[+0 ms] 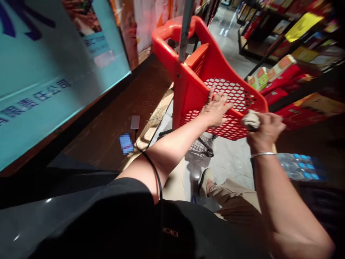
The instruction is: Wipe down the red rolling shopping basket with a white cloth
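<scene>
A red plastic shopping cart [226, 57] with honeycomb holes stands tilted in the view ahead of me. My left hand [216, 109] rests on the near rim of its basket, fingers spread and lying over the edge. Beside the basket's right corner, my right hand [265, 131] is closed around a crumpled whitish cloth [251, 119]. The cloth is at the rim; whether it presses on the plastic I cannot tell. A grey metal post [185, 30] passes in front of the cart's handle.
Turquoise printed boxes [67, 90] line the left. A phone-like blue device [126, 144] and a white power bank [135, 122] lie on a brown surface; a black cable [153, 163] crosses my left arm. Bottled water [299, 166] and shelves of red packages [283, 90] stand at right.
</scene>
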